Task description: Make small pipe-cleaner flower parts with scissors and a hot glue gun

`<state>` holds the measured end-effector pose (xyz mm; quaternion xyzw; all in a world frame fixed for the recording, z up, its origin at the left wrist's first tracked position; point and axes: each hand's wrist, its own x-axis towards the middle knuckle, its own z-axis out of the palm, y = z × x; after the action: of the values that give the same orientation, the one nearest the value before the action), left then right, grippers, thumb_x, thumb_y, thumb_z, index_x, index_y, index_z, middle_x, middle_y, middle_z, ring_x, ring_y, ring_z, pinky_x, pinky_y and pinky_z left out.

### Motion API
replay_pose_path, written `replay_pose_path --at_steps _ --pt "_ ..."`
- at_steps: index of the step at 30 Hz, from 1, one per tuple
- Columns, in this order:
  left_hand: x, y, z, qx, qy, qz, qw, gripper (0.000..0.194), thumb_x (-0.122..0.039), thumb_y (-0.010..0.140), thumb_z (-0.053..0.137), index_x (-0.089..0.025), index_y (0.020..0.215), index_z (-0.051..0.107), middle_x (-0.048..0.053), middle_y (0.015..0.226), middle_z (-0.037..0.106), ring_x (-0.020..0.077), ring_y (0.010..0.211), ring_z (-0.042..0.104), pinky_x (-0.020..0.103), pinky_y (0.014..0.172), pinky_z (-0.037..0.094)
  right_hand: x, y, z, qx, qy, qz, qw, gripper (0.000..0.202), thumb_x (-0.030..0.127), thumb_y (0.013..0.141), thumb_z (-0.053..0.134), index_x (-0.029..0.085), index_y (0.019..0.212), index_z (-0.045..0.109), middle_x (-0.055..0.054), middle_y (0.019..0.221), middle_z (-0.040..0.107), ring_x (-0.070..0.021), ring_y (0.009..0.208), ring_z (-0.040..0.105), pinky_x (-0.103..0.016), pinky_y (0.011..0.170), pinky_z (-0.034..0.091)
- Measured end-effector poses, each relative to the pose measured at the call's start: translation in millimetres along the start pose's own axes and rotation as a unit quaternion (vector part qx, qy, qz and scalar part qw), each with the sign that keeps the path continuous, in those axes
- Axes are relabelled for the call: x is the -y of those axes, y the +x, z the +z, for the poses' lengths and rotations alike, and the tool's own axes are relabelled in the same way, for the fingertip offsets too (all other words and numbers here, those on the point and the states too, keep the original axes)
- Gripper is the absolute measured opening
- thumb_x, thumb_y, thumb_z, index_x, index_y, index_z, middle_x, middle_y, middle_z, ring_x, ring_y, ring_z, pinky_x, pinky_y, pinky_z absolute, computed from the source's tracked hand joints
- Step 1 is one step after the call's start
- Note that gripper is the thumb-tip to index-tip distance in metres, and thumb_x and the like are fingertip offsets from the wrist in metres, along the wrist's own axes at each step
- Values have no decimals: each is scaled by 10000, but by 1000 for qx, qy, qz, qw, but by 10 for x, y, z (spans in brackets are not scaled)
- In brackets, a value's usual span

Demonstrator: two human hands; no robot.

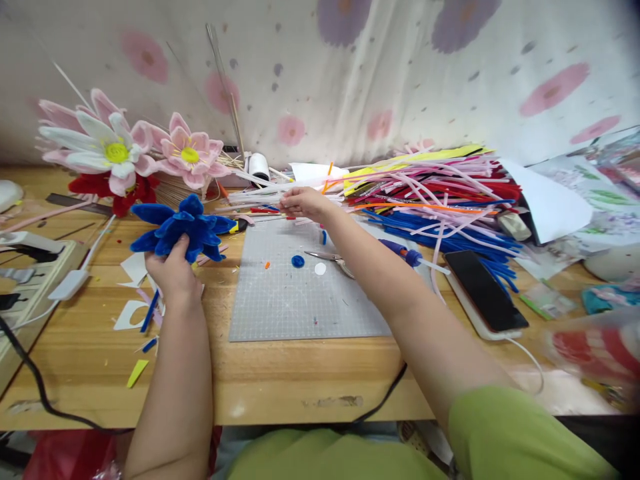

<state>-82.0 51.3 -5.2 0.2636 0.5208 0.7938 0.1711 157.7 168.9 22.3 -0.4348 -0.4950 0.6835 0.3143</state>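
My left hand (173, 270) is closed around the underside of a blue plush pipe-cleaner flower (183, 227), its pointed petals spread outward and upward. At the back of the grey cutting mat (280, 300), my right hand (303, 203) reaches over loose pipe cleaners and thin sticks. Its fingers stretch to the left, partly bent, and nothing shows plainly between them. Scissors (343, 265) lie on the mat, along with a blue fuzzy disc (298, 261) and a white paper circle (320, 269). A blue glue gun (403, 253) rests beyond my right forearm.
Finished pink and white flowers (117, 152) stand at the back left. A large heap of coloured pipe cleaners (430, 190) fills the back right. A phone (485, 290) lies on the right, a power strip (40, 280) on the left. Paper scraps (131, 315) litter the wooden table.
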Motion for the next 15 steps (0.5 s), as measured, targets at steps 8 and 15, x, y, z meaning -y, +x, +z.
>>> replay_pose_path --at_steps 8,15 --pt "-45 -33 -46 -12 -16 8 1000 329 -140 527 666 -134 824 523 -24 770 636 121 759 632 379 842 504 -339 -479 248 159 -362 -73 916 61 167 693 643 153 746 617 -8 736 667 -107 693 593 -215 643 424" --pt "27 6 -108 -49 -66 31 996 433 -112 497 649 -129 893 475 -2 843 610 125 788 606 395 870 477 -242 -430 169 150 -456 -167 861 311 218 646 711 176 952 671 -41 1027 657 -150 928 561 -244 797 409"
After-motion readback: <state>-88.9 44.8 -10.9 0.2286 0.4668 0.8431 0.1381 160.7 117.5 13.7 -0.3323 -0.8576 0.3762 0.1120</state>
